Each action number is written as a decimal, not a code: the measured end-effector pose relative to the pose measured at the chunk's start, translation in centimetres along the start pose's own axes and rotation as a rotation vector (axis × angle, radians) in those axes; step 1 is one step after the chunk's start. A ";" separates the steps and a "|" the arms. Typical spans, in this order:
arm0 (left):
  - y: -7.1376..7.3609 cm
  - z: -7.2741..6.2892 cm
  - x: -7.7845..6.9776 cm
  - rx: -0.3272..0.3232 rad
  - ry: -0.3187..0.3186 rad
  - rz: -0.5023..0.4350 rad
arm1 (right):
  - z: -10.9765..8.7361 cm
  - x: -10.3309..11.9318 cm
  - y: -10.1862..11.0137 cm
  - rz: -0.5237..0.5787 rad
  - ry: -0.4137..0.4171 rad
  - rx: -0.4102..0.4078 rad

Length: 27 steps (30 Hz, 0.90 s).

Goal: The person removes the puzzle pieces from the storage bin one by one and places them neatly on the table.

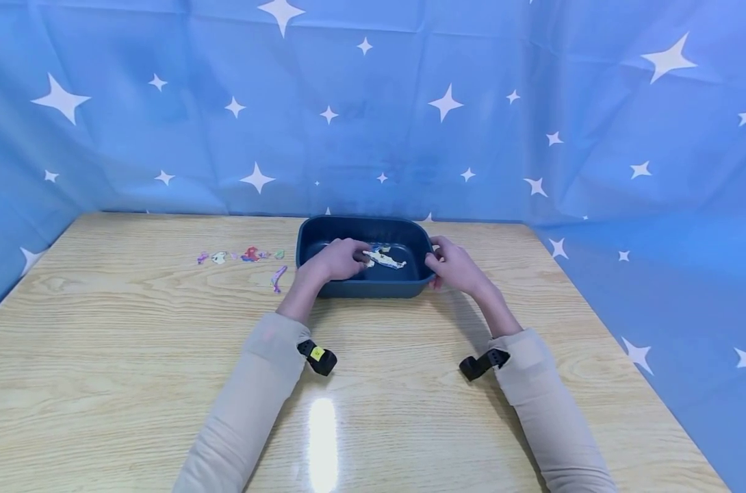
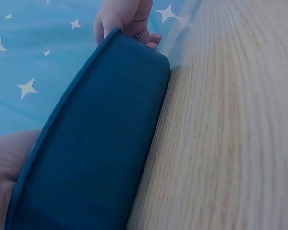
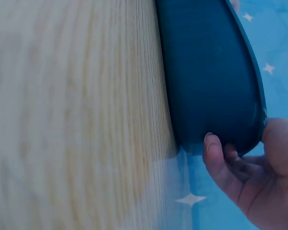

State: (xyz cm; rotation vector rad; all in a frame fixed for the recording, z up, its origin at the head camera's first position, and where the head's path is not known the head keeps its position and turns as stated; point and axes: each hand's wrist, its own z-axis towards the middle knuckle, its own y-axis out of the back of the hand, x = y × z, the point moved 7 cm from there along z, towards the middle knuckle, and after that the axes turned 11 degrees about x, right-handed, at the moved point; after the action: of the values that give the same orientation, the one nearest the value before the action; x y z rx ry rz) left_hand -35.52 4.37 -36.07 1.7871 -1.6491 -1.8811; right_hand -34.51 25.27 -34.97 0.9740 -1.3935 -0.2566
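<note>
A dark blue rectangular bin [image 1: 373,290] stands near the table's back edge. Inside it lie several small flat cut-out pieces, among them a long white and blue one [image 1: 384,259]. My left hand [image 1: 339,259] reaches over the bin's near left side, its fingertips down beside these pieces. Whether it pinches one is hidden; in the left wrist view the bin's wall covers the fingers. At the bin's right end, my right hand [image 1: 456,266] grips the rim, thumb at the top edge and fingers against the outer wall, as the right wrist view shows.
Left of the bin, several small colourful cut-outs lie in a row, including a red one [image 1: 250,254] and a white one [image 1: 218,257]. A purple strip-like piece [image 1: 278,279] lies closer to the bin. Behind the wooden table [image 1: 385,411] hangs a blue star-patterned cloth [image 1: 373,137].
</note>
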 end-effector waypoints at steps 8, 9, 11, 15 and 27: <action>0.6 0.2 -0.1 -0.076 -0.011 0.083 | 0.0 -0.1 0.0 -0.006 0.002 0.002; 0.4 0.3 -0.1 -0.058 -0.007 0.105 | 0.0 -0.1 0.0 -0.005 0.001 0.002; 0.1 0.4 0.0 -0.019 0.003 0.152 | 0.0 -0.1 0.0 -0.004 0.002 0.001; -0.3 0.5 0.2 0.030 0.047 0.189 | 0.1 -0.2 0.0 -0.010 0.001 -0.005; -0.2 0.8 0.4 0.033 0.084 0.223 | 0.1 -0.1 -0.1 -0.004 0.008 0.005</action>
State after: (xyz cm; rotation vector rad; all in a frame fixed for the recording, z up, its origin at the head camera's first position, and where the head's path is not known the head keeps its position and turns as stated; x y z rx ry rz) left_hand -36.12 4.73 -36.71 1.5922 -1.7749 -1.6717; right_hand -34.57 25.25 -35.07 0.9803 -1.3860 -0.2522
